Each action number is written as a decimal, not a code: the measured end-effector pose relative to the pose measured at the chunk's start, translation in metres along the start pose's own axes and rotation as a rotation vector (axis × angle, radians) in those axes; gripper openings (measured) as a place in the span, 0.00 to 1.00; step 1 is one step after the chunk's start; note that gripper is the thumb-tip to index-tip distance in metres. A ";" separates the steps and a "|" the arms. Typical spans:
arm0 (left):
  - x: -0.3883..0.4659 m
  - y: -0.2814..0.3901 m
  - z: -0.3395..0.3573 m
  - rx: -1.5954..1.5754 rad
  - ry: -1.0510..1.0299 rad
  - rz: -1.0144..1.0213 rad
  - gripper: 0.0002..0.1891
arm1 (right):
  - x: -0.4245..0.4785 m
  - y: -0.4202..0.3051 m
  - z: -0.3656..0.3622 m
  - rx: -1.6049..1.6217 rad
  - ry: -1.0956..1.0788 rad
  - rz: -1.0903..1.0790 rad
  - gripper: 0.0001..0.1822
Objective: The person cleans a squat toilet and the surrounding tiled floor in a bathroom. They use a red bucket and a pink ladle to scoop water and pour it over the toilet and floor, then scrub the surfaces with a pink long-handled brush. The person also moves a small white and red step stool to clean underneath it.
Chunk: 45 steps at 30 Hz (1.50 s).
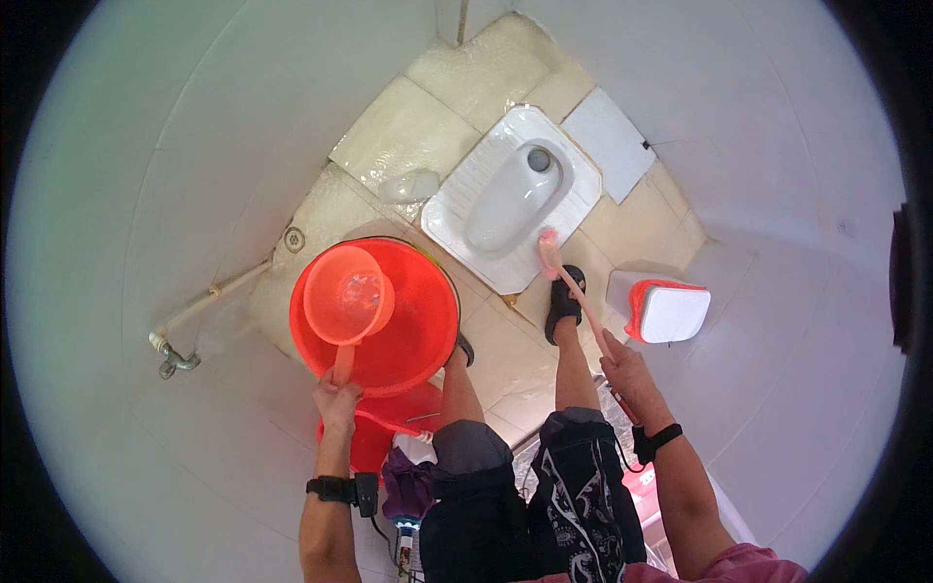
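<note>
My left hand (338, 401) grips the handle of an orange-red plastic dipper (345, 295), whose bowl is over a large red plastic tub (419, 342). My right hand (633, 372) is closed on the handle of a pink long-handled toilet brush (576, 288). The brush head is at the near right rim of a white ceramic squat toilet (470, 251), which has a round drain at its far end. A translucent plastic object (410, 187) lies on the wet floor tiles left of the toilet.
A white bin (676, 315) with a red liner stands at right. A tap (177, 361) and pipe (233, 278) are on the left wall, near a floor drain (294, 240). Behind the tub are another red container (364, 441) and a purple cloth item (406, 484). A pale panel (609, 142) lies beyond the toilet.
</note>
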<state>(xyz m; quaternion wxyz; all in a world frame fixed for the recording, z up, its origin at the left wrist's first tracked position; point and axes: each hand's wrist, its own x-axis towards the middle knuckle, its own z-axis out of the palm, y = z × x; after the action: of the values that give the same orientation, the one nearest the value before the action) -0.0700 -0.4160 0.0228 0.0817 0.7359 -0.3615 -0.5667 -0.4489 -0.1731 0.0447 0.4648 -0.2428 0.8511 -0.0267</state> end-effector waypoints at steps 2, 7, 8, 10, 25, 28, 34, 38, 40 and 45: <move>0.007 0.009 0.010 0.103 -0.092 0.051 0.19 | 0.000 0.007 0.004 0.043 0.006 -0.022 0.29; 0.033 0.011 0.080 0.254 -0.125 0.175 0.17 | 0.004 0.015 0.007 0.069 -0.001 -0.012 0.29; 0.035 0.013 0.091 0.296 -0.143 0.219 0.16 | 0.004 0.011 0.007 0.104 -0.010 0.000 0.29; 0.032 0.027 0.117 0.496 -0.151 0.265 0.20 | 0.004 0.021 0.004 0.112 0.018 -0.015 0.29; -0.002 0.031 0.184 0.988 -0.236 0.534 0.25 | 0.003 0.047 -0.021 0.286 0.070 0.034 0.28; -0.001 0.033 0.224 0.960 -0.248 0.542 0.23 | 0.017 0.068 -0.007 0.251 0.164 -0.013 0.30; 0.016 0.067 0.280 0.834 -0.182 0.553 0.16 | 0.036 0.070 0.019 0.269 0.129 0.044 0.32; 0.021 0.087 0.312 0.949 -0.154 0.558 0.13 | 0.036 0.055 0.010 0.337 0.066 0.122 0.30; 0.019 0.092 0.332 0.961 -0.148 0.587 0.12 | 0.035 0.067 0.018 0.431 0.210 0.052 0.29; 0.006 0.105 0.366 1.052 -0.232 0.614 0.12 | 0.048 0.075 0.005 0.549 0.281 0.072 0.29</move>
<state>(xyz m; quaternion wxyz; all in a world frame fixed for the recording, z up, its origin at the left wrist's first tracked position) -0.4428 -0.3904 -0.0524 -0.1724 0.4739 -0.7940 -0.3395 -0.4957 -0.1274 -0.0161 0.3913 -0.0717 0.8760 -0.2727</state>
